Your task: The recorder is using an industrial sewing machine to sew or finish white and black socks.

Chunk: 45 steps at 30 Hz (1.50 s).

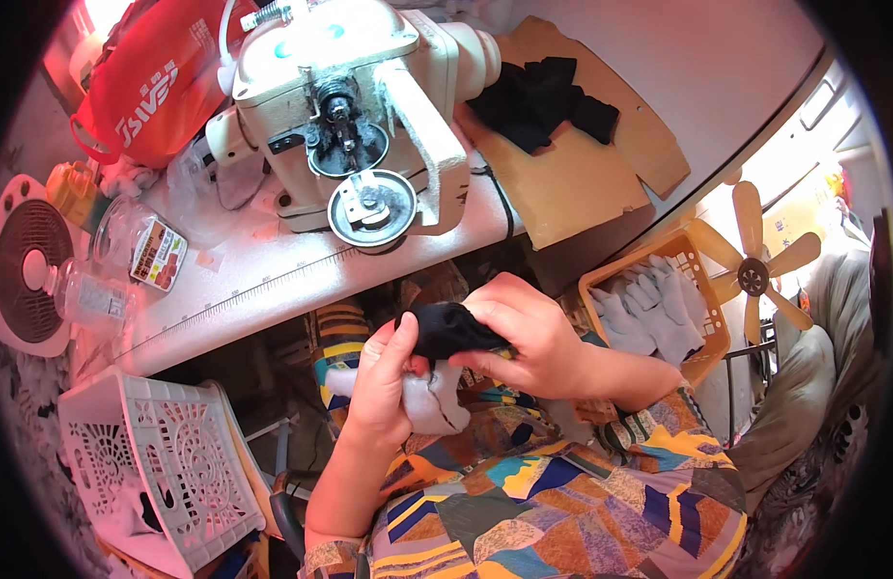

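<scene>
A black knit piece of fabric is held between my two hands above my lap. My left hand grips its left end, thumb up against it. The fingers of my right hand are closed on its right end. Below the black knit hangs a pale grey fleecy fabric piece with a dark line along it, next to my left palm. Whether the two fabrics are joined is hidden by my fingers.
A sewing machine with two metal discs stands on the white table. More black pieces lie on cardboard. An orange basket holds pale fabric pieces beside a fan. A white crate stands at left.
</scene>
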### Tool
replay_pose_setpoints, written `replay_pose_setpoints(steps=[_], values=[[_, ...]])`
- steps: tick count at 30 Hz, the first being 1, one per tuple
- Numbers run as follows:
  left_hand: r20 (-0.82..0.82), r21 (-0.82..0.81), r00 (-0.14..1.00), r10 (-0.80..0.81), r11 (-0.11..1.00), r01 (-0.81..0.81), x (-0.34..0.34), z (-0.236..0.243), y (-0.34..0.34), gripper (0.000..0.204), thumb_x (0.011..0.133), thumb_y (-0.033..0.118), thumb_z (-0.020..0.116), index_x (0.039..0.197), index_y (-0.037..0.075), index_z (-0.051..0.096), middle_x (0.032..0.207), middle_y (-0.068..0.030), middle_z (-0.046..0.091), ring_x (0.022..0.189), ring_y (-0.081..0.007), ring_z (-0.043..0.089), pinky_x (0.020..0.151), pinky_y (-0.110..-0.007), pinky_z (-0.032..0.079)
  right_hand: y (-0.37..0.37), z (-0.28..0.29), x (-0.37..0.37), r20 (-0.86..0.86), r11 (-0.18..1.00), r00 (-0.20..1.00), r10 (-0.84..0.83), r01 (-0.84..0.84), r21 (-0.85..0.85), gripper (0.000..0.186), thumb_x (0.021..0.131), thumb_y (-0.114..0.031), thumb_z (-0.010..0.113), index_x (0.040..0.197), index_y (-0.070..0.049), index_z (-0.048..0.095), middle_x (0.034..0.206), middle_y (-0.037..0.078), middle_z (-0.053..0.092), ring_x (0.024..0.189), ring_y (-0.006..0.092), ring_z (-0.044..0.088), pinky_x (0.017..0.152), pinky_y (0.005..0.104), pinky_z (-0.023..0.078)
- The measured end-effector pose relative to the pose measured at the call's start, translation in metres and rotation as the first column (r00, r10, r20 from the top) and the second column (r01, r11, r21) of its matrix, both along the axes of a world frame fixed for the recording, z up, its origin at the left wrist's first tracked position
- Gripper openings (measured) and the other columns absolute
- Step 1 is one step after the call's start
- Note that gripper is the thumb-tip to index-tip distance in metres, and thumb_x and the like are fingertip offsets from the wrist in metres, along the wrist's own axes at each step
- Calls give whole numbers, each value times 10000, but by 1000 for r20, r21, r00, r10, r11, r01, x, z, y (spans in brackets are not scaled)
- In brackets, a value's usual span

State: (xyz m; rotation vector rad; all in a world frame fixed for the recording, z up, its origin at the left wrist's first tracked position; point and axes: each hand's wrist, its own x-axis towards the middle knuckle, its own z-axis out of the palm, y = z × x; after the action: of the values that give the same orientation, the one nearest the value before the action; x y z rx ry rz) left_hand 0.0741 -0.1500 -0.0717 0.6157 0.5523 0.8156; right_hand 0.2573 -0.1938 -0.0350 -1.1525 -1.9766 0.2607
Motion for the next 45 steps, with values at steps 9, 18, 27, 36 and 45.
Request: replay_pose_setpoints(steps=[9,18,27,36,45], values=[[-23,-13,1000,-19,1000,19,-3,4,-7,260,1027,300,433,884,116,549,697,27,509,660,-56,479,583,-214,404,-8,9,-3,11,949,998,-55,49,310,480,666,-143,818,1099,-83,620,976,33,623,850,210,539,761,324,425],[360,-70,929,-84,991,116,-22,-21,-6,551,1015,437,366,1362,16,444,1336,-127,545,1134,-226,582,982,-378,451,-9,6,5,7,996,1000,0,-1,93,366,658,-81,791,999,-82,656,869,25,614,813,232,516,719,324,431],[500,108,855,-136,990,94,-36,-42,-2,503,932,434,483,1134,-13,592,985,-126,665,906,-231,637,900,-390,487,-18,5,6,315,971,949,-24,-54,235,252,597,-114,629,847,-86,651,953,3,607,914,213,534,696,337,451],[-224,757,973,55,639,138,-11,-5,-18,236,818,147,720,959,-40,690,1021,-122,683,957,-218,637,846,-341,468,-22,16,8,-233,989,969,82,-108,-98,403,742,-327,803,946,-24,633,1024,104,599,1286,402,359,893,474,377],[-20,256,991,-133,957,134,-11,2,-19,743,876,525,564,1259,-109,510,1120,-163,638,831,-127,609,723,-239,468,-19,13,18,-214,986,963,162,-165,2,219,817,-230,724,762,-66,590,848,38,602,1308,398,379,898,499,283]])
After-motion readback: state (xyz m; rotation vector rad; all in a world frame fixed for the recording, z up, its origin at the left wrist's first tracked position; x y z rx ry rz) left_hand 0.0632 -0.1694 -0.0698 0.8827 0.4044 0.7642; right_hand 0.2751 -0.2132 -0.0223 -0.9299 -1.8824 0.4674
